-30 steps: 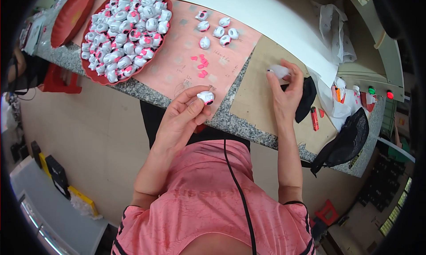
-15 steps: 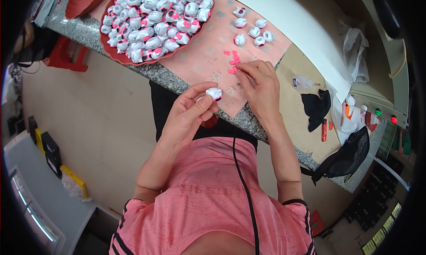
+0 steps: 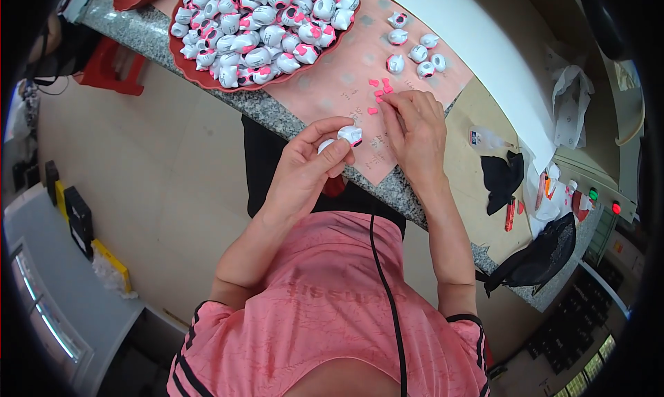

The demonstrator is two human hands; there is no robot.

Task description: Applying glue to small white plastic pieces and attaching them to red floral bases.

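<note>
Red tray (image 3: pixel 185 70): far left on the counter (image 3: pixel 277 113), heaped with little white figurines with pink bits (image 3: pixel 263 23). Looks like dozens, all jumbled on top of each other.

Counter: grey speckled stone edge, running diagonally across the view. A pale pink mat (image 3: pixel 346 79) covers the part right of the tray.

Left hand (image 3: pixel 304 169): held up just off the counter's edge, fingers closed around one small white figurine (image 3: pixel 349 134), pinched between thumb and fingertips. A touch of pink shows on its right side.

Pink pieces (image 3: pixel 379 93): a small scatter of tiny pink bits lying on the mat, just above the right hand's fingertips.

Right hand (image 3: pixel 415 131): palm down on the mat, fingers bunched narrow and pressed to the surface right by the pink pieces. Can't tell if it's actually got one pinched, the fingertips hide it. It's close beside the left hand but not touching the figurine.

Loose figurines (image 3: pixel 415 44): five or so white ones sitting apart on the mat, up past the pink pieces.

Further right: a tan board (image 3: pixel 477 99) on the counter with a small clear bottle (image 3: pixel 484 137), a black cloth (image 3: pixel 501 179) and a red pen-like thing (image 3: pixel 510 214) near it.

Person: pink striped top, a black cord (image 3: pixel 387 293) running down the front.
</note>
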